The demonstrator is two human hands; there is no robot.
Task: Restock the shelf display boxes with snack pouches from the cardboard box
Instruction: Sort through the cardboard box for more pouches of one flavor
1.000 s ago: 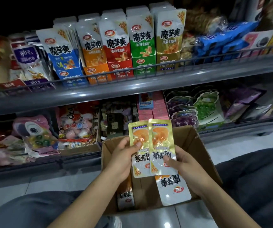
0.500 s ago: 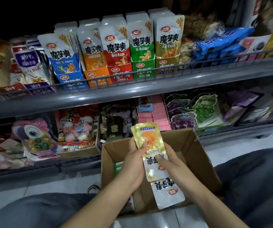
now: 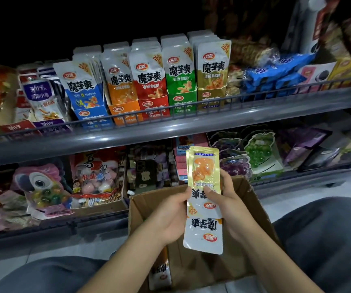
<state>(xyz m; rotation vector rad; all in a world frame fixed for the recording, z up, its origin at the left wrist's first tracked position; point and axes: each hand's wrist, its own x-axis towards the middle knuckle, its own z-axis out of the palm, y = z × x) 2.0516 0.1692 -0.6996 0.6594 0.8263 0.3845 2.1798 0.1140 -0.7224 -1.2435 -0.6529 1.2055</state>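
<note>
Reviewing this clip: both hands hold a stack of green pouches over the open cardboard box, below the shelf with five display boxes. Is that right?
Not quite: the colour is wrong. The head view shows the pouches are gold-yellow, matching the gold display box at the right end of the row, not the green one. The rest holds: the left hand and right hand both hold the stack over the open cardboard box.

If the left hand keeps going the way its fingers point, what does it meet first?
The left hand already grips the gold pouches, fingers aimed up and right. Pushed on, it would likely first meet the pink packs on the lower shelf behind the cardboard box; depth is unclear.
</note>
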